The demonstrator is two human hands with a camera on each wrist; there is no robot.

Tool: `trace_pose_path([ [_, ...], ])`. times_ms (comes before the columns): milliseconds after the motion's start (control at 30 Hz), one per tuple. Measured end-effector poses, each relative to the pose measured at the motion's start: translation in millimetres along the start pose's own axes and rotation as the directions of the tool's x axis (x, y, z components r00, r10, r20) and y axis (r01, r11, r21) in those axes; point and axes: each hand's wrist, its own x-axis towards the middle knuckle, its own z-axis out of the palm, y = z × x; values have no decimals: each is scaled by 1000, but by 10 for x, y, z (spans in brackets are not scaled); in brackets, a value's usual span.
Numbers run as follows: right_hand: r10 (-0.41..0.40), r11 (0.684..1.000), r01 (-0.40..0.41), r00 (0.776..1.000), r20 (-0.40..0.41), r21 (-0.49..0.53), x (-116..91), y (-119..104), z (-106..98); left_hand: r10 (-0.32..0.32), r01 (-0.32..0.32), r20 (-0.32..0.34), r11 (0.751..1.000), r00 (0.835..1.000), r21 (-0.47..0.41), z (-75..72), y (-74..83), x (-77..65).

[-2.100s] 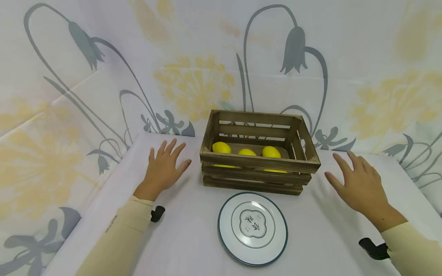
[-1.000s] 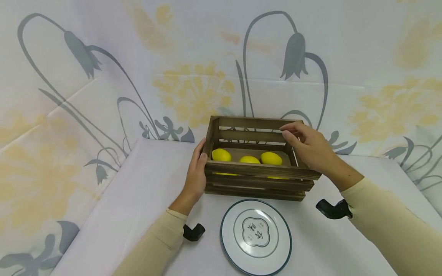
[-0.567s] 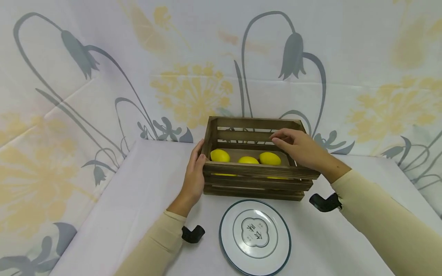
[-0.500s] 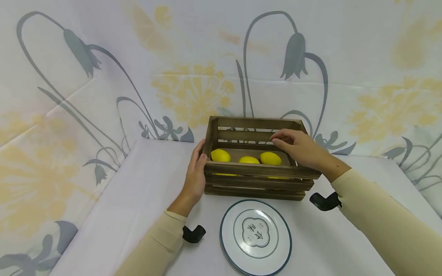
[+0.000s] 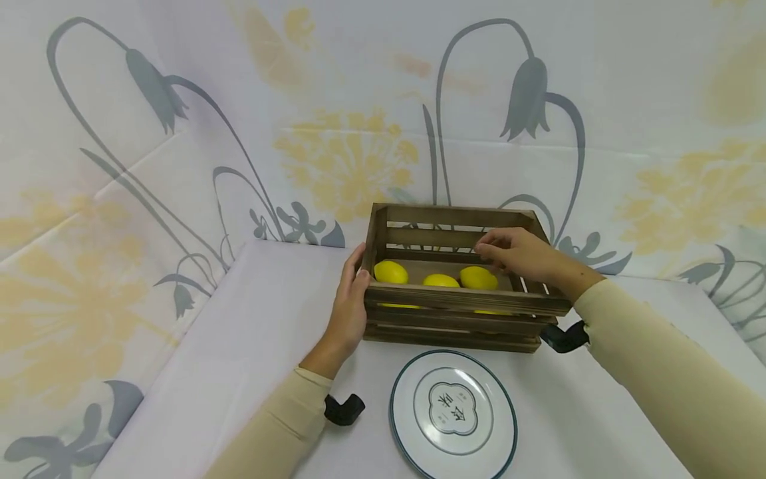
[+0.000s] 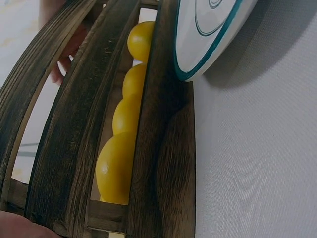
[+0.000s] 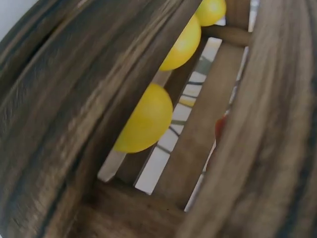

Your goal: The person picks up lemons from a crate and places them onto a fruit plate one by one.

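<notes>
A brown slatted wooden crate [image 5: 467, 299] stands at the back of the table with several yellow lemons [image 5: 479, 278] lying in a row inside. My left hand [image 5: 347, 309] grips the crate's left front corner, thumb on the front edge and fingers along the end. Over the crate's right end reaches my right hand [image 5: 517, 254], its loosely bent fingers above the rightmost lemon and nothing held. Through the slats in the left wrist view, the fingertips [image 6: 58, 74] of that hand hang inside the crate. The right wrist view shows the nearest lemon [image 7: 148, 119] between wooden slats.
In front of the crate lies a round white plate [image 5: 453, 459] with a dark teal rim and its marked underside up. A floral cloth backdrop [image 5: 359, 80] rises behind the crate. White cloth [image 5: 239, 346] covers the table.
Both hands have come inward from beside the crate: the left took hold of its left end, the right reached in over the right end. Lately the right hand has dipped slightly toward the lemons.
</notes>
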Motion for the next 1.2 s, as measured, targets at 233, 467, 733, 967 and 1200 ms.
trace_pose_path([
  [233,2,996,4,998,68,-86,120,61,37,4,-4,-1,1000,1000,12,10,-24,9],
  [467,43,993,-41,999,21,-108,240,131,69,12,-12,10,1000,1000,10,26,-27,29],
  [733,90,994,-89,996,10,-64,319,123,111,16,-16,-1,999,1000,28,-29,-17,6],
  [967,125,992,-125,992,26,0,351,109,96,14,-14,2,999,1000,35,-39,-9,4],
  [1200,151,987,-148,988,44,-65,350,178,98,16,-16,9,999,1000,35,-13,-33,12],
])
